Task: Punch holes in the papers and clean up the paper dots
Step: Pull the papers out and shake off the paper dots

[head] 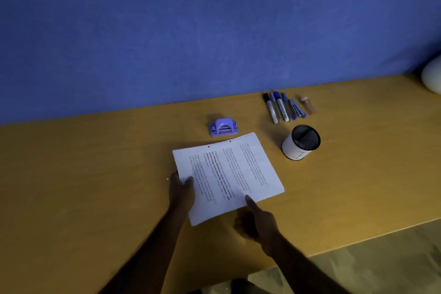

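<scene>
Two bare forearms rise from the near edge, dark and partly cut off by it. A tiny white paper dot (167,179) lies on the yellow-brown wooden desk (83,174), just left of the left hand (181,188). That hand grips the left near corner of the stack of white printed papers (229,174): its thumb lies on top and its fingers are hidden beneath. The stack lies mid-desk, with two holes along its far edge. Just beyond it sits the purple plastic hole punch (223,126).

The right hand (256,219) lays one straight digit on the stack's near edge. Its other fingers curl in shadow, so I cannot tell whether they hold anything.

Farther right lie a row of marker pens (278,107), then a black mesh cup wrapped in white paper (301,142). A pale rounded object (433,76) is cut off at the right edge.
</scene>
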Demonstrator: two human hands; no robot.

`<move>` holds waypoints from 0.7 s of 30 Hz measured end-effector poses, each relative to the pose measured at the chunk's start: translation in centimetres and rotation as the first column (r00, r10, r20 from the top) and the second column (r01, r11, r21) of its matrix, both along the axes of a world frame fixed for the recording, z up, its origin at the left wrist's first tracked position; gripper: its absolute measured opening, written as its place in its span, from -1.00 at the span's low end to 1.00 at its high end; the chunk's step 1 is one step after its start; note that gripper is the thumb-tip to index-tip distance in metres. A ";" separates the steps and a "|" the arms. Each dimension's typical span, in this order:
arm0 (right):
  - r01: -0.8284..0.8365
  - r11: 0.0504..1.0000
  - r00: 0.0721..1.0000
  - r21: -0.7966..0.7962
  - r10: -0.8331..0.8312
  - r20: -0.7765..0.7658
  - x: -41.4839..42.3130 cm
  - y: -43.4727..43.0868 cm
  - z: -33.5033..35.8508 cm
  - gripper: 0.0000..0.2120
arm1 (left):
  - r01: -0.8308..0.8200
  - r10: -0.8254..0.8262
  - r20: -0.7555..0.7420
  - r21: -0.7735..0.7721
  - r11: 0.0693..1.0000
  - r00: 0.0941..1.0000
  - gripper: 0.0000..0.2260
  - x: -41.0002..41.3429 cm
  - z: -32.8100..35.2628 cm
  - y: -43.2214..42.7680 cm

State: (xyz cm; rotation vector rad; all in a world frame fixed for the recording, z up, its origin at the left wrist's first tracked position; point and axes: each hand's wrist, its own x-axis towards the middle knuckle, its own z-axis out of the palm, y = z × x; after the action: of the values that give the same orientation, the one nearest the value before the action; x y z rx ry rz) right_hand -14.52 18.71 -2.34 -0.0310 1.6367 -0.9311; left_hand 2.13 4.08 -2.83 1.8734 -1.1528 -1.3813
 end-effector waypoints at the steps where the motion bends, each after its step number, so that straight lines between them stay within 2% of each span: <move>1: 0.078 0.995 0.993 -0.058 -0.072 0.093 0.5 0.1 0.1 -0.56 | -0.007 0.007 -0.009 0.007 1.000 1.000 -0.70 0.0 0.1 0.5; 4: 0.277 0.925 0.928 -0.261 -0.187 0.323 1.5 -0.4 0.3 -0.71 | -0.022 0.023 -0.040 0.025 0.999 0.999 -0.69 -0.2 0.4 1.6; 6: 0.340 0.879 0.912 -0.335 -0.222 0.344 1.6 -1.1 0.3 -0.70 | -0.002 0.005 -0.078 0.032 0.999 0.997 -0.70 -0.1 0.2 2.3; 11: 0.326 0.885 0.942 -0.333 -0.276 0.189 1.1 -1.1 -0.2 -0.59 | 0.065 -0.061 -0.244 0.009 0.998 0.968 -0.70 2.0 1.0 3.7; 14: 0.310 0.891 0.950 -0.331 -0.301 0.079 -0.1 -0.7 0.1 -0.58 | 0.063 -0.054 -0.275 0.023 0.998 0.960 -0.67 3.9 1.4 2.3; 16: 0.246 0.894 0.964 -0.375 -0.265 0.001 -0.8 -0.4 0.3 -0.61 | 0.115 -0.106 -0.248 0.023 0.993 0.963 -0.66 5.1 1.6 0.9; 18: 0.165 0.890 0.973 -0.426 -0.217 -0.078 -1.2 -0.3 0.7 -0.63 | 0.231 -0.226 -0.198 0.003 0.973 0.954 -0.64 5.9 2.0 -0.1; 21: 0.052 0.867 0.967 -0.496 -0.169 -0.192 -1.7 -0.9 1.4 -0.62 | 0.460 -0.463 -0.071 -0.053 0.886 0.883 -0.64 6.0 3.1 -1.1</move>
State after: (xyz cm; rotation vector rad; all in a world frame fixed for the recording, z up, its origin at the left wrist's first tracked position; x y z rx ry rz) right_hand -16.22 17.80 -0.95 -0.4107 1.5825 -1.4607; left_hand 8.16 3.03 0.29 1.5544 -1.6436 -1.6554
